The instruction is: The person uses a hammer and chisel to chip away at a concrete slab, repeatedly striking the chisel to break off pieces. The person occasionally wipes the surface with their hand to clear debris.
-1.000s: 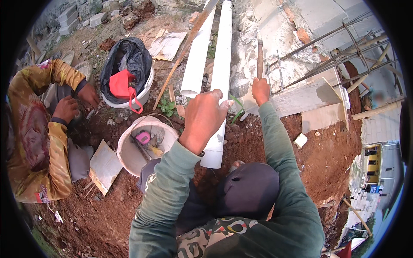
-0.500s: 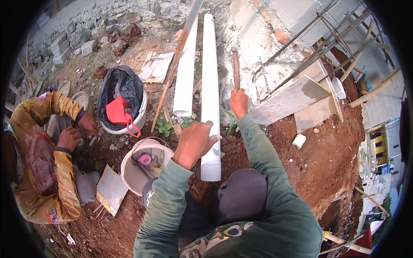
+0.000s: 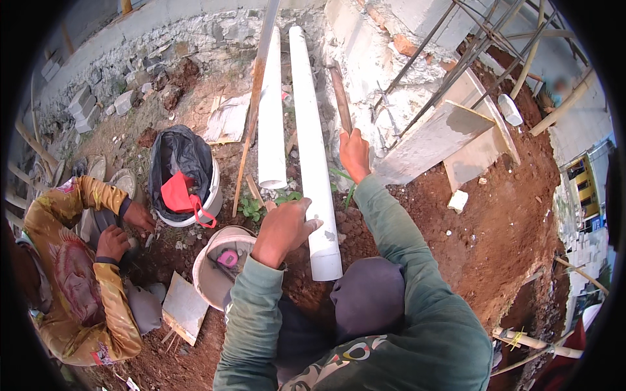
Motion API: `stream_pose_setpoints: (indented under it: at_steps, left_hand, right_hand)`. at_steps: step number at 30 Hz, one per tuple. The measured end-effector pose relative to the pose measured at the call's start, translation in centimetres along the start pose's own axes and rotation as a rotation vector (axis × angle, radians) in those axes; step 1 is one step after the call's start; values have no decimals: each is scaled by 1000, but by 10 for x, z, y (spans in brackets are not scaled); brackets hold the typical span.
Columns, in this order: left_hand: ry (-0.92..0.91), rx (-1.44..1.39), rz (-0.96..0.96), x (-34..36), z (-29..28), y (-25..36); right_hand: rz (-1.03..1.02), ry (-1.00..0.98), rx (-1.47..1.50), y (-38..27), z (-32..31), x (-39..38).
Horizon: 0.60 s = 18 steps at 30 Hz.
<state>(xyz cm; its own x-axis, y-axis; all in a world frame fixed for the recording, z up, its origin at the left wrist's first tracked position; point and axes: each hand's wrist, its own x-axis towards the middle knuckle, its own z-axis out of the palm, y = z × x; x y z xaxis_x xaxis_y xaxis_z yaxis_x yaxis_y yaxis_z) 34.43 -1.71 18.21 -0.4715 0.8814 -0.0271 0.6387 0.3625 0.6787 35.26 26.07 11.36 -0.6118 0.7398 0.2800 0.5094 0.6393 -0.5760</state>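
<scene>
My right hand (image 3: 355,156) is closed round the wooden handle of a hammer (image 3: 340,98), its head pointing away toward the rough wall base. My left hand (image 3: 282,229) is loosely curled, back upward, at the left edge of a long white pipe (image 3: 310,143). Its thumb overlaps the pipe's edge in view. The other fingers fold under the palm, and whatever they may hold is hidden. A shorter-looking white pipe (image 3: 270,130) lies to the left, beyond that hand. Between my arms shows a dark cloth-covered knee (image 3: 368,293).
A co-worker's hands (image 3: 120,238) are at the left. Nearby stand a bucket lined with black plastic (image 3: 215,189) and one containing a pink tape measure (image 3: 227,259). A long narrow strip (image 3: 256,85) leans left of the pipes. Boards (image 3: 437,133) and steel bars (image 3: 479,49) project at the right.
The view has shifted slightly. The hammer has tilted, its head swinging left, still in my right hand. My left hand has moved from over the long pipe toward its left edge.
</scene>
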Motion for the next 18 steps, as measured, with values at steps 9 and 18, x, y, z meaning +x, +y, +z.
stream_pose_setpoints:
  at_steps: [9, 18]
  left_hand:
    - [34, -24, -5, 3, 2, 4]
    - [-17, 12, -29, 0, -4, 3]
  right_hand:
    - [249, -55, -56, -3, -22, 9]
    - [3, 16, 178, -14, -24, 29]
